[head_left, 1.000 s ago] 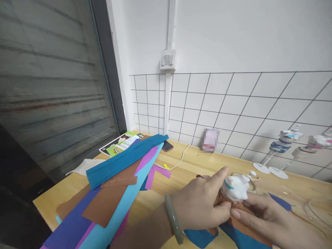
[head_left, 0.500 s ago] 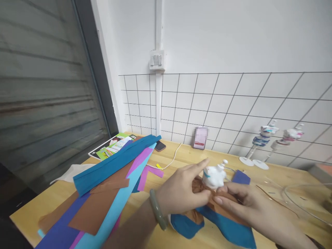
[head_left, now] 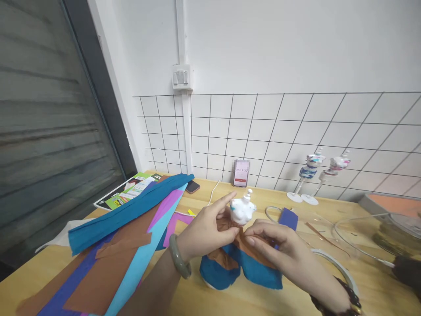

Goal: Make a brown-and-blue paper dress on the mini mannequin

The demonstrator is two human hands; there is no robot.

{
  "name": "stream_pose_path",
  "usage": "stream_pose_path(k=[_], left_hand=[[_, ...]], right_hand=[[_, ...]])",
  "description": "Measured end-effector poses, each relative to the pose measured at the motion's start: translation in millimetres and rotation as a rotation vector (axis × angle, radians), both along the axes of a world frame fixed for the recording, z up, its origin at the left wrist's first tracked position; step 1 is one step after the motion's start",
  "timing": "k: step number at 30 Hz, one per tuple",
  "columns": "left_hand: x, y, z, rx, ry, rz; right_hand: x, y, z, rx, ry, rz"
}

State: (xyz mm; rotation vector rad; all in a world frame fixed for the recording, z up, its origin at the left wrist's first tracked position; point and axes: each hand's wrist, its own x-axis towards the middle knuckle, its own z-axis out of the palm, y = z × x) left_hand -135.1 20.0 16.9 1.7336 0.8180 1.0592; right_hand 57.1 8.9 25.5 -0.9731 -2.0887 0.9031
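Note:
A small white dress-form mannequin [head_left: 242, 211] stands between my hands, a knob on its neck and a teal mark on its shoulder. Gathered about its waist hangs a crepe paper skirt [head_left: 220, 273], brown above and blue below. My left hand [head_left: 208, 228] is closed round the waist from the left; its thumb presses the brown gathers and its index finger points up beside the shoulder. On the other side, my right hand [head_left: 274, 243] pinches the brown paper at the waist between thumb and fingers. The mannequin's lower part is hidden by the skirt.
Crepe paper sheets [head_left: 131, 219] lie piled on the left, over a magazine [head_left: 131, 191]. Against the wall grid leans a lit phone [head_left: 241, 173]; another phone [head_left: 192, 187] lies flat. Two mannequins on stands [head_left: 308, 172], a blue paper piece [head_left: 288, 218] and a glass pot [head_left: 399, 232] are at right.
The view has swung right, bringing in the glass pot and a white ring. Both hands stay at the mannequin's waist, and the right part of the skirt now hangs closer to the left part.

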Motion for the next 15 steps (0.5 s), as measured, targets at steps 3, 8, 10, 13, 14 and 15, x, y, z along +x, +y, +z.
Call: stream_pose_path(k=[3,8,10,13,14,15], left_hand=[[-1,1,-0.2,-0.011,-0.023,-0.019],[-1,2,-1.4,-0.034,-0.057,-0.037],[-1,2,-1.1,-0.047,-0.068,-0.041],[-1,1,0.0,-0.055,-0.067,-0.043],[-1,1,0.2,-0.055,-0.065,-0.042],[-1,1,0.4,-0.052,-0.062,-0.043]], right_hand=[[-2,1,-2.6,0.018,0.032,0.004],[-5,4,-8.6,0.0,0.062,-0.046],[-6,5,-10.7,-0.022,0.074,-0.077],[-6,7,-13.4,-0.04,0.098,-0.121],[-6,7,-14.3,-0.043,0.104,-0.136],[-6,7,-15.1,-0.044,0.108,-0.15]])
